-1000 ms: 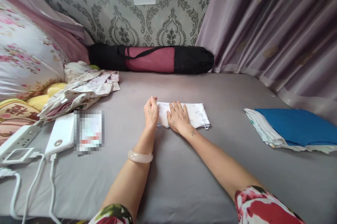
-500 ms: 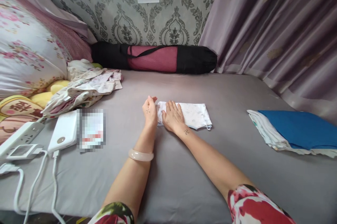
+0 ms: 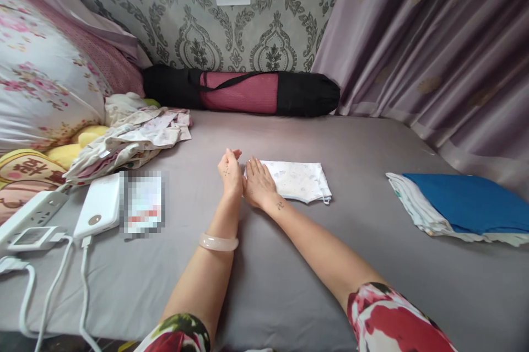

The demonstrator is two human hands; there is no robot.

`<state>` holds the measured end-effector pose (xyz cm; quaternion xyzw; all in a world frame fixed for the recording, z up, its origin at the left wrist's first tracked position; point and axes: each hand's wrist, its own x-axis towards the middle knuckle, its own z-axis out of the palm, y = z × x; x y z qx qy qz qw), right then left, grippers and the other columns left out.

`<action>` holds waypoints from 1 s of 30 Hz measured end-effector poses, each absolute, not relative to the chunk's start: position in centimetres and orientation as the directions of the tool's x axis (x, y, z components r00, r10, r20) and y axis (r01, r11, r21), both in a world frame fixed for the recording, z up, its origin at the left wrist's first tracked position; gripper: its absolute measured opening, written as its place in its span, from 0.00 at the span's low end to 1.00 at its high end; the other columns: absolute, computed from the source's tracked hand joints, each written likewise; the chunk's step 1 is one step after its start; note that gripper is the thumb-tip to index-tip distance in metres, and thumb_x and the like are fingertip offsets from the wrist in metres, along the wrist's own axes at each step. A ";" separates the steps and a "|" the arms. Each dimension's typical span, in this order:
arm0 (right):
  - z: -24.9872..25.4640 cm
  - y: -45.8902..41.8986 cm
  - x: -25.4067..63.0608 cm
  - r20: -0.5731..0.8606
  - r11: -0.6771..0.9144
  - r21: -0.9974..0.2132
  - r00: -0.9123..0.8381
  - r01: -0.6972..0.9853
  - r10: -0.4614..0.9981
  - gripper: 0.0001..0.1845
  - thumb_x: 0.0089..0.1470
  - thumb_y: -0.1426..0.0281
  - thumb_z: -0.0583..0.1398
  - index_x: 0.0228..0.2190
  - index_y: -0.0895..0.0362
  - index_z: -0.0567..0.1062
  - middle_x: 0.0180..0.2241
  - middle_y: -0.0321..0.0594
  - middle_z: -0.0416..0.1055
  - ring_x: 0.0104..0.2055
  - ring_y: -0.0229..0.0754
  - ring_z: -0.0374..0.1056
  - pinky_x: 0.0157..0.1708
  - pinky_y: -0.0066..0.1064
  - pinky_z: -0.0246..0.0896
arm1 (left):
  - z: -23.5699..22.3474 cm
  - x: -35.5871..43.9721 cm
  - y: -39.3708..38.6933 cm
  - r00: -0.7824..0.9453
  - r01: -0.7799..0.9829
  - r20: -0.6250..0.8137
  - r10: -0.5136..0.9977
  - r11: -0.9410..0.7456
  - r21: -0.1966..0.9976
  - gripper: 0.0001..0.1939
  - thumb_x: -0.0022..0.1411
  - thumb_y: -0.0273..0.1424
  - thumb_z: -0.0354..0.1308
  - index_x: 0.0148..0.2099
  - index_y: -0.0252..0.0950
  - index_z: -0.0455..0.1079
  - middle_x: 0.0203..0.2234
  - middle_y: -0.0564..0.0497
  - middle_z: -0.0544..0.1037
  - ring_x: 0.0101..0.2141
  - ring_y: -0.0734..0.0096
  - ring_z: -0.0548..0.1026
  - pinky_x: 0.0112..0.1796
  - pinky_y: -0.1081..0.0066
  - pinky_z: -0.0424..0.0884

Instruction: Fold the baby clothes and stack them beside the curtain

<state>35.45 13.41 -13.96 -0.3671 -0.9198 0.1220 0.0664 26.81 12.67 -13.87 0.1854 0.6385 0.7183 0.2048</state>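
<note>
A folded white garment [image 3: 295, 180] with a faint print, pale blue trim and a small drawstring at its right corner lies flat on the grey sheet. Over its left end my right hand [image 3: 259, 182] is pressed palm down, fingers straight and holding nothing. My left hand [image 3: 230, 173] stands on its edge just left of the garment, back of the hand outward and fingers loosely bent, with nothing seen in it. The two hands nearly meet at the garment's left edge, which they partly hide. A pale bangle [image 3: 218, 242] circles my left forearm.
Folded cloths, blue on top [image 3: 475, 203], lie at the right. On the left are a clothes pile [image 3: 136, 137], a power bank [image 3: 99, 206], a power strip [image 3: 35, 214] with cables and a blurred-out packet [image 3: 144, 203]. A black and pink roll bag [image 3: 239, 92] lies along the wall.
My right hand has slid left across the garment to its left end, uncovering more of the middle. My left hand has shifted slightly left. The garment lies nearly where it was.
</note>
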 end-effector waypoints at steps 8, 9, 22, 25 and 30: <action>-11.4 15.1 39.7 0.101 0.711 -0.303 -0.720 0.635 0.687 0.30 0.66 0.65 0.39 0.65 0.64 0.54 0.68 0.48 0.45 0.70 0.48 0.39 0.66 0.51 0.29 | -13.5 28.0 12.9 -0.777 0.184 0.208 0.594 -0.101 0.978 0.23 0.67 0.43 0.42 0.44 0.33 0.72 0.44 0.39 0.78 0.48 0.61 0.76 0.51 0.60 0.69; -11.3 15.4 40.6 0.104 0.701 -0.288 -0.707 0.652 0.700 0.30 0.66 0.65 0.40 0.65 0.64 0.54 0.68 0.48 0.46 0.70 0.49 0.39 0.66 0.52 0.28 | -13.5 28.4 12.9 -0.729 0.270 0.261 0.632 -0.084 0.959 0.21 0.67 0.41 0.43 0.46 0.34 0.72 0.44 0.40 0.78 0.48 0.62 0.75 0.51 0.61 0.68; -14.5 17.1 45.4 0.164 0.661 -0.215 -0.641 0.719 0.750 0.29 0.65 0.66 0.41 0.62 0.64 0.60 0.65 0.50 0.53 0.68 0.49 0.46 0.66 0.44 0.36 | -15.9 31.9 12.9 -0.077 0.951 0.199 0.977 0.012 0.310 0.21 0.70 0.31 0.39 0.60 0.34 0.62 0.61 0.41 0.66 0.62 0.57 0.61 0.61 0.54 0.54; -14.6 17.2 45.4 0.176 0.660 -0.224 -0.636 0.717 0.751 0.29 0.65 0.65 0.42 0.62 0.64 0.60 0.65 0.50 0.54 0.68 0.48 0.47 0.66 0.44 0.36 | -15.7 31.9 12.9 -0.083 0.958 0.191 0.978 0.026 0.285 0.21 0.70 0.31 0.39 0.61 0.36 0.62 0.61 0.42 0.66 0.62 0.59 0.60 0.61 0.55 0.54; -14.3 17.3 46.0 0.179 0.625 -0.241 -0.599 0.742 0.781 0.30 0.66 0.65 0.41 0.63 0.65 0.57 0.66 0.50 0.51 0.69 0.48 0.44 0.66 0.46 0.34 | -14.9 32.3 12.5 -0.095 0.976 0.184 0.978 0.056 0.208 0.24 0.71 0.34 0.38 0.63 0.32 0.61 0.64 0.42 0.61 0.64 0.56 0.56 0.62 0.54 0.52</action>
